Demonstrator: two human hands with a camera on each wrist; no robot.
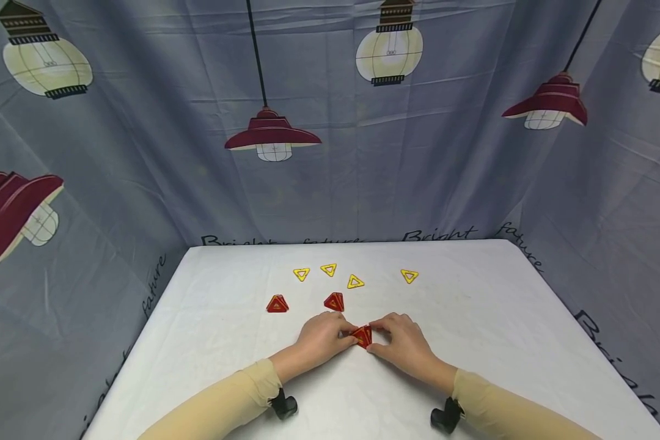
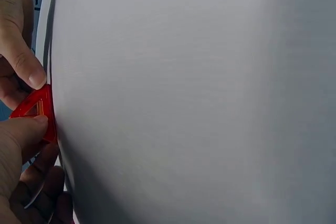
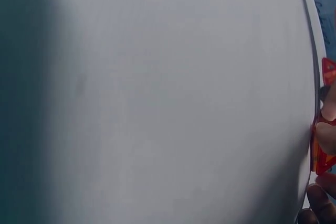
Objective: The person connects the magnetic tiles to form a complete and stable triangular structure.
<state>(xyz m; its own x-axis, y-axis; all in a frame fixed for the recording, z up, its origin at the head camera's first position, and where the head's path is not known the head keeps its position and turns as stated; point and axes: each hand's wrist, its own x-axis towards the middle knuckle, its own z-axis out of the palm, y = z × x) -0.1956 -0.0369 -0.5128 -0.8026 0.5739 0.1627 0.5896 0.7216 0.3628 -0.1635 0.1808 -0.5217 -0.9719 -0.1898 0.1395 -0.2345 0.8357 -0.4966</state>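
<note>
At the front middle of the white table, both hands are on a small red pyramid of triangular tiles (image 1: 362, 336). My left hand (image 1: 321, 336) pinches it from the left side, with the thumb lying on a red face (image 2: 48, 103) in the left wrist view. From the right side my right hand (image 1: 404, 345) holds its edges between thumb and forefinger. In the right wrist view only part of the red pyramid (image 3: 322, 161) shows beside the fingertips. Its far side is hidden.
Two more red pyramids stand beyond the hands, one at the left (image 1: 277, 304) and another in the middle (image 1: 334, 301). Several yellow triangle frames (image 1: 355, 282) lie farther back, one apart at the right (image 1: 409, 276). A grey printed curtain (image 1: 330, 195) hangs behind the table (image 1: 500, 305).
</note>
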